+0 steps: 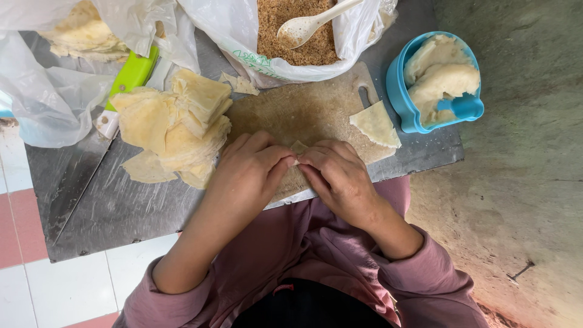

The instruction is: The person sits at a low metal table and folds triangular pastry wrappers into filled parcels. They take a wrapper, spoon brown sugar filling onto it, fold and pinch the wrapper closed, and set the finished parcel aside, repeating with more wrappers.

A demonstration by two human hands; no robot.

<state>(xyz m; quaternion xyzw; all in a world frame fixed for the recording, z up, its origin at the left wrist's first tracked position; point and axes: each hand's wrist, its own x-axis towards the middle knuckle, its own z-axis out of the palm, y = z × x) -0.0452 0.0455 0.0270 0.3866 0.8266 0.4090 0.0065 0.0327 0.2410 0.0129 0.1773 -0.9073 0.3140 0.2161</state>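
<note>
Both hands meet over a worn wooden cutting board (291, 109). My left hand (249, 167) and my right hand (337, 173) pinch a small pale folded pastry piece (298, 147) between their fingertips; most of it is hidden by the fingers. A cut wedge of thin pastry sheet (376, 124) lies on the board's right side. To the left of the hands sits a pile of folded pastry sheets (173, 124).
A blue plastic tub (401, 100) of white dough stands at right. A plastic bag of brown crumbs (291, 30) with a white spoon (310, 24) lies behind the board. A green-handled knife (124, 85) rests on the grey metal sheet (115, 206). More pastry in a bag (82, 33).
</note>
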